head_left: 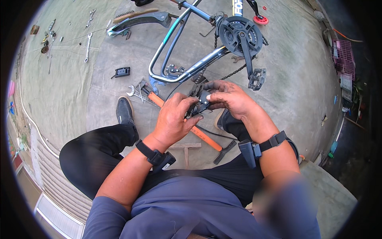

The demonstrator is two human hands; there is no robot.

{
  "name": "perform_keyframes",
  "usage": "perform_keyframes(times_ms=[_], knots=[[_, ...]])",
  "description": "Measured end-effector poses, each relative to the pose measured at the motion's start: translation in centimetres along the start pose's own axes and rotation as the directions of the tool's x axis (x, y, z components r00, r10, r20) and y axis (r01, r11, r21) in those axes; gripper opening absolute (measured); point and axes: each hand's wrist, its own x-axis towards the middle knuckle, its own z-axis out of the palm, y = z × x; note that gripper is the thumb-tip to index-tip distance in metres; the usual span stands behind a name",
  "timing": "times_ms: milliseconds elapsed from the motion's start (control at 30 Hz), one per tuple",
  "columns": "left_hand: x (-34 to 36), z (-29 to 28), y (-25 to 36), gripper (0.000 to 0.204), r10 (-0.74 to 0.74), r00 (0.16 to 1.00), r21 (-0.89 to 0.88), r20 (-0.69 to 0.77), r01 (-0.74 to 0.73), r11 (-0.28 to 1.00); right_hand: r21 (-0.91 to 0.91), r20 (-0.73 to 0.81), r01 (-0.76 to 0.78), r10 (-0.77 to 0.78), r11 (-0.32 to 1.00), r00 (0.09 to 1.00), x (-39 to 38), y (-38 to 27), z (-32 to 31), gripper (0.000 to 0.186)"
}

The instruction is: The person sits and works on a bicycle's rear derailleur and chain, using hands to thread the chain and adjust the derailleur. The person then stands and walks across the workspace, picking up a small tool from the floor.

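Note:
Between my hands is a black, greasy rear derailleur (204,96), held just beyond the end of the bicycle frame's rear stays. My left hand (174,117) grips its near-left side with thumb and fingers. On the other side, my right hand (234,100) pinches it, thumb on top and dirty fingers behind. Fingers hide much of the part. Beyond it lies the blue and silver bicycle frame (190,74), with a black crankset (235,35), a pedal (257,79) and a hanging chain (234,71). Under my hands, an orange-handled tool (205,138) lies on the ground.
Wrenches (88,47) and small parts are scattered at far left. A fender (139,24) and a brush (134,14) lie beyond the frame. Nearer are a small black part (121,72) and an open-end wrench (136,92). A pink wire basket (344,57) stands far right.

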Motion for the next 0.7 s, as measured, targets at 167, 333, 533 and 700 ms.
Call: perform_keyframes(times_ms=[167,333,533,700], knots=[[0.1,0.0,0.1,0.051,-0.012,1.0,-0.013,-0.018,0.011,1.0,-0.01,-0.018,-0.008,0.008,1.0,1.0,0.0,-0.1,0.1,0.047],[0.0,-0.1,-0.2,0.049,-0.02,0.999,0.042,-0.049,0.022,0.999,-0.016,-0.069,-0.026,0.025,1.0,0.997,-0.1,-0.6,0.6,0.042],[-0.1,0.0,-0.1,0.046,-0.093,0.995,0.069,-0.024,0.095,0.993,-0.061,-0.105,-0.041,0.034,0.997,0.994,-0.2,-1.0,0.9,0.037],[-0.2,0.0,-0.1,0.046,-0.103,0.995,0.058,-0.007,0.104,0.993,-0.066,-0.099,-0.03,0.023,0.997,0.995,-0.3,-1.2,1.1,0.036]])
